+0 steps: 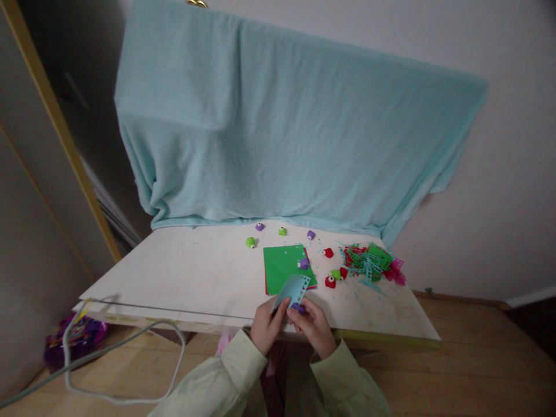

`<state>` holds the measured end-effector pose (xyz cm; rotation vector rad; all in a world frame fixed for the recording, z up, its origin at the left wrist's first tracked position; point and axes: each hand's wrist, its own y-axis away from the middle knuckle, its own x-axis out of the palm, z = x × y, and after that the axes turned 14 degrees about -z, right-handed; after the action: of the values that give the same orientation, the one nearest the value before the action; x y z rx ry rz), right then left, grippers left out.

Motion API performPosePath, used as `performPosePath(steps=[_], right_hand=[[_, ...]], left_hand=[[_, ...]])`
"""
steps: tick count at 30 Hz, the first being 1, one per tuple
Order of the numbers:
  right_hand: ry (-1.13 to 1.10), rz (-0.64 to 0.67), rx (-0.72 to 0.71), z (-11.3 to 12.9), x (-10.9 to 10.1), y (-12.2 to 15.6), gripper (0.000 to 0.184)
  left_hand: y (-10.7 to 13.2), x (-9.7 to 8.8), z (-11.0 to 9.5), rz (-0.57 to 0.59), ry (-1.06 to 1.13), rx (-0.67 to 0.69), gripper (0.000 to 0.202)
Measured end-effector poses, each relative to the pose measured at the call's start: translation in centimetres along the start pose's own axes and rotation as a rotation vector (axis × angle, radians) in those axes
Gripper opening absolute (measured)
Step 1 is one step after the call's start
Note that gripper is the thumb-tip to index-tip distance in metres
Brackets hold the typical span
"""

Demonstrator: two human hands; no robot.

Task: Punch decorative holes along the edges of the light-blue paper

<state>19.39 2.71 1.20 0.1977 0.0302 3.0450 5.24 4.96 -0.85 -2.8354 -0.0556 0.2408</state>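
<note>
My left hand (pixel 266 326) pinches a light blue sheet of paper (pixel 291 288) with a row of punched holes along its right edge. In my right hand (pixel 317 328) is a small purple paper punch (pixel 298 308), close against the sheet's lower right corner. Both hands are at the table's front edge, nearly touching each other. Just beyond the sheet lies a stack of coloured paper with green paper (pixel 280 267) on top and red edges showing beneath. Another purple punch (pixel 303 263) rests on that stack. Whether the held punch grips the paper is hidden by my fingers.
Several red, green and purple punches, such as a red punch (pixel 330 282) and a green punch (pixel 251 242), stand around the stack. Punched paper strips (pixel 369 262) are heaped at right. A light blue cloth (pixel 295 133) hangs behind the white table (pixel 182 272). A cable (pixel 125 399) loops at left.
</note>
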Motion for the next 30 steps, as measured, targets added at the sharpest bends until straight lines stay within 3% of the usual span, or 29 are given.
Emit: performPosePath(steps=[30], right_hand=[[0.006, -0.002, -0.001, 0.21, -0.08, -0.02, 0.03]], left_hand=[[-0.07, -0.09, -0.02, 0.011, -0.044, 0.016, 0.029]])
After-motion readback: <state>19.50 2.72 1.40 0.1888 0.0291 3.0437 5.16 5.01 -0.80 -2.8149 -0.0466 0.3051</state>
